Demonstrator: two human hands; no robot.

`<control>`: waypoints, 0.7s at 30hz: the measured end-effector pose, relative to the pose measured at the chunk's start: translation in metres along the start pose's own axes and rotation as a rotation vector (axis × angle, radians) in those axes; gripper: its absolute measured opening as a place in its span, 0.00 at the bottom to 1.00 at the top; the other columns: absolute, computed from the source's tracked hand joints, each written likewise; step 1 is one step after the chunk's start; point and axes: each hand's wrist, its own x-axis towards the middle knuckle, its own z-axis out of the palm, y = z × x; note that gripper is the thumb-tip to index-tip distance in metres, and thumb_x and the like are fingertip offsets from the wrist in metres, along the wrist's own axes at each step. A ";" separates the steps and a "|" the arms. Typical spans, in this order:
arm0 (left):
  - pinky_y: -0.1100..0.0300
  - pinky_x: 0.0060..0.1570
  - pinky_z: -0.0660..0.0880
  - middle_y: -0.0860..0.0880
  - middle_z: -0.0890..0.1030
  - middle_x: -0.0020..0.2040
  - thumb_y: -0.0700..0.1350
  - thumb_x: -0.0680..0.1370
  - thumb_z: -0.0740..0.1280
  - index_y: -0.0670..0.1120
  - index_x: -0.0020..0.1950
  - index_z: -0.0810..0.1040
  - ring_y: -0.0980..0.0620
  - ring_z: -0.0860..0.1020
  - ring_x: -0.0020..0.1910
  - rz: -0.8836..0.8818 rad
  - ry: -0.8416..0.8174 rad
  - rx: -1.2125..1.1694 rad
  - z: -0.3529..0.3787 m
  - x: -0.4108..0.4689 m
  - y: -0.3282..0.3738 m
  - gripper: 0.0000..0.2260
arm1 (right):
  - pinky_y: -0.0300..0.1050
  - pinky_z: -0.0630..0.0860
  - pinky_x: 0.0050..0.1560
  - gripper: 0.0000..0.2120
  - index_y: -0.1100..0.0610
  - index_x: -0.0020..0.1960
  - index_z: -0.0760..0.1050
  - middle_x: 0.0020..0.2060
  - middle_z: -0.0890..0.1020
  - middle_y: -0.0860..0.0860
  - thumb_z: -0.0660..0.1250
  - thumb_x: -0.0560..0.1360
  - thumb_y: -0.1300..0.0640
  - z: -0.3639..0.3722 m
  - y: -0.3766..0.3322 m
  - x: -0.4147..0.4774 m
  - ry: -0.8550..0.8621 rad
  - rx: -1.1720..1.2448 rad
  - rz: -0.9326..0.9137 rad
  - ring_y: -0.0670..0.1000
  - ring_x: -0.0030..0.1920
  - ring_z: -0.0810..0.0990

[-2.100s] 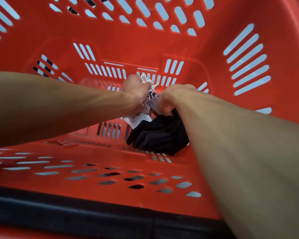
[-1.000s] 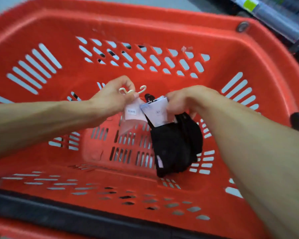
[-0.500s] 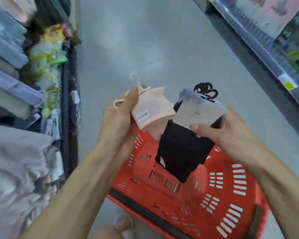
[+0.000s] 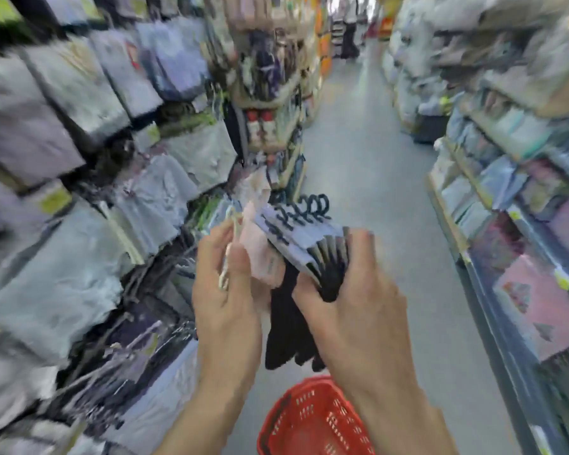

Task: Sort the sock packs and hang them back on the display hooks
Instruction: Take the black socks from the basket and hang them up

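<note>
My left hand (image 4: 225, 300) grips a pale pink sock pack (image 4: 260, 254) with cream hangers beside the thumb. My right hand (image 4: 352, 297) holds a fanned bundle of black sock packs (image 4: 312, 244); their grey cards and black hooks point up and away, and the black socks (image 4: 286, 336) hang down between my two hands. Both packs are held together at chest height, above the red basket (image 4: 312, 418). The image is blurred by motion.
Shelves of bagged goods (image 4: 79, 192) fill the left side, close to my left arm. A display rack with hanging items (image 4: 270, 103) stands ahead on the left. More shelving (image 4: 523, 198) lines the right. A grey aisle floor (image 4: 368, 152) runs ahead, with a person far off.
Both hands lifted the pink and black sock packs out of the red basket and raised them. The view swung up from the basket to the aisle. The black packs now fan out.
</note>
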 end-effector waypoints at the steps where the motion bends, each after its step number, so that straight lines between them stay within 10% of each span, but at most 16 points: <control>1: 0.76 0.52 0.72 0.68 0.78 0.60 0.63 0.80 0.56 0.69 0.60 0.73 0.66 0.76 0.61 -0.001 0.016 -0.018 -0.012 0.008 0.022 0.11 | 0.46 0.65 0.34 0.16 0.41 0.50 0.60 0.38 0.76 0.41 0.65 0.68 0.45 -0.007 -0.022 0.011 -0.015 0.055 -0.003 0.47 0.40 0.73; 6: 0.80 0.45 0.70 0.65 0.77 0.62 0.62 0.80 0.55 0.72 0.60 0.71 0.68 0.76 0.58 0.085 0.231 0.029 -0.103 0.060 0.121 0.11 | 0.57 0.82 0.38 0.18 0.46 0.53 0.70 0.43 0.82 0.48 0.68 0.65 0.46 -0.040 -0.128 0.061 -0.245 0.424 -0.032 0.51 0.42 0.81; 10: 0.78 0.48 0.70 0.77 0.75 0.57 0.58 0.81 0.58 0.73 0.56 0.72 0.76 0.74 0.54 0.260 0.399 0.191 -0.184 0.079 0.177 0.09 | 0.32 0.78 0.34 0.19 0.37 0.52 0.78 0.45 0.85 0.39 0.70 0.62 0.50 -0.038 -0.215 0.070 -0.546 0.775 -0.207 0.39 0.43 0.84; 12: 0.80 0.47 0.69 0.82 0.73 0.51 0.53 0.81 0.58 0.67 0.56 0.73 0.81 0.73 0.50 0.323 0.452 0.277 -0.224 0.078 0.197 0.09 | 0.35 0.79 0.36 0.20 0.38 0.51 0.79 0.47 0.86 0.42 0.72 0.59 0.48 -0.026 -0.254 0.061 -0.670 0.882 -0.228 0.43 0.44 0.85; 21: 0.78 0.54 0.69 0.74 0.76 0.61 0.59 0.80 0.61 0.74 0.61 0.72 0.73 0.74 0.61 0.503 0.534 0.329 -0.357 0.041 0.276 0.12 | 0.32 0.72 0.23 0.27 0.61 0.39 0.76 0.23 0.81 0.49 0.70 0.43 0.49 0.035 -0.397 0.011 -0.861 1.258 -0.143 0.43 0.22 0.77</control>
